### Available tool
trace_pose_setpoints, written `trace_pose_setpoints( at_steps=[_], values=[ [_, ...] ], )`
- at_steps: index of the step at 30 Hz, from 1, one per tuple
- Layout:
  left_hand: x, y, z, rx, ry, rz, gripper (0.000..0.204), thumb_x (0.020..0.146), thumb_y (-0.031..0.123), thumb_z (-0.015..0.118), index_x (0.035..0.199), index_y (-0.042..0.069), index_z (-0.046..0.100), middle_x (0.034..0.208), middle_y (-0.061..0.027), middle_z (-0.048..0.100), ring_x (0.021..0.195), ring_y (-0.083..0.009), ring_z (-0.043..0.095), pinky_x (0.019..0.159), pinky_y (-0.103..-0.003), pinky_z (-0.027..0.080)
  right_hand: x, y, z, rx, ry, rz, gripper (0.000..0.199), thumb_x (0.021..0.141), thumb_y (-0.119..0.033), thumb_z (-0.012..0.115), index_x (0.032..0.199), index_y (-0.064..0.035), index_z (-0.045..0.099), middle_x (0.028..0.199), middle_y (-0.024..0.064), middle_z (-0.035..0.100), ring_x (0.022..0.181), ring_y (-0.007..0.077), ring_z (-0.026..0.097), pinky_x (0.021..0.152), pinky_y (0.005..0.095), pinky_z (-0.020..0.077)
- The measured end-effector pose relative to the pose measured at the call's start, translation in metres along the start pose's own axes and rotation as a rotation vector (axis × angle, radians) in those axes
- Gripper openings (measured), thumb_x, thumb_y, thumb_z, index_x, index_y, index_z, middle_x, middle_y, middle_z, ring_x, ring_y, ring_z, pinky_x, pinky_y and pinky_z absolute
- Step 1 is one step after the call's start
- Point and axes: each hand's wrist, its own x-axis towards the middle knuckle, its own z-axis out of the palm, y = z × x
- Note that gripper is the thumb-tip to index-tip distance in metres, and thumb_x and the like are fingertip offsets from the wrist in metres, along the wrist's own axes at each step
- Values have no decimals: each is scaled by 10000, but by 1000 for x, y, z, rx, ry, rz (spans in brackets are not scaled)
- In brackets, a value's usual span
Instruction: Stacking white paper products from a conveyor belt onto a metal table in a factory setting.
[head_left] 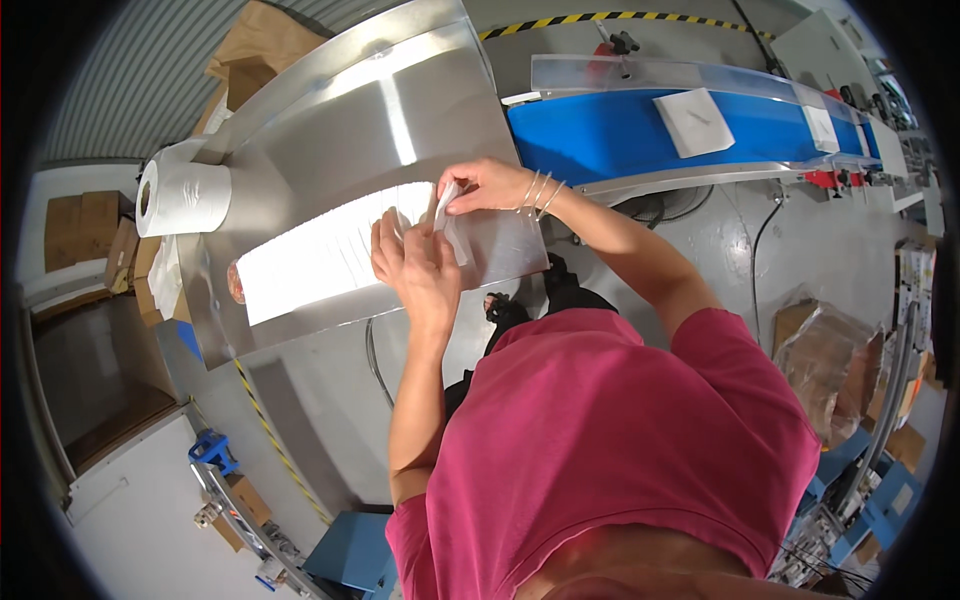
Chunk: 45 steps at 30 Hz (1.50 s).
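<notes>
A long row of thin white folded sheets, packed on edge, lies along the front of the metal table. My left hand is at the row's right end, its fingers bent over the white sheets and gripping them. Just beyond it, my right hand pinches the top of a white folded sheet between thumb and fingers. That sheet stands slightly apart from the row, its lower part hanging near the table top. A reddish-brown round piece touches the row's left end.
A large white roll sits at the table's left edge, near a brown paper bag. Right of the table runs a blue conveyor belt, carrying a square white packet and a smaller white piece. A plastic-covered box stands at right.
</notes>
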Motion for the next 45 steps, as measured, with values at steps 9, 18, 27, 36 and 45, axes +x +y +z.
trace_pose_setpoints(
  at_steps=[9, 18, 27, 36, 45],
  values=[
    [0, 3, 3, -49, -2, -16, 296, 760, 79, 641, 1038, 4, 572, 1368, -249, 360, 1285, -427, 297, 1030, -539, 230, -2, 0, 8, -120, 77, -12, 343, 811, -176, 691, 1103, -29, 585, 1028, 76, 632, 879, 141, 596, 778, 281, 506],
    [-1, 1, 4, 30, 39, 22, 428, 822, 145, 648, 1220, 33, 539, 1355, -241, 378, 1260, -414, 348, 1022, -513, 280, -3, 6, 19, -536, 193, -219, 502, 867, -178, 596, 1316, -16, 439, 1264, 141, 505, 1083, 228, 524, 900, 294, 473],
    [-3, -1, 1, 14, 39, 16, 299, 834, 77, 628, 1133, 86, 632, 1348, -204, 411, 1265, -398, 359, 1020, -495, 296, -2, -26, -2, -148, 83, -25, 434, 784, -111, 689, 1186, -92, 525, 1170, 71, 542, 1095, 207, 513, 924, 336, 450],
    [-1, -2, 0, 7, 37, 31, 279, 855, 165, 625, 1113, 60, 640, 1362, -210, 384, 1292, -417, 298, 1035, -518, 244, -9, -16, -18, -225, -53, -83, 301, 817, -172, 670, 1070, -58, 552, 1042, 53, 572, 939, 151, 526, 793, 287, 450],
    [0, -18, 0, -51, 65, -7, 350, 814, 49, 646, 1161, 45, 597, 1332, -187, 418, 1254, -395, 352, 1015, -508, 280, -96, 59, -133, -410, 993, 490, 489, 801, -452, 676, 957, 4, 596, 816, 156, 626, 750, 311, 600, 669, 357, 489]
  ],
)
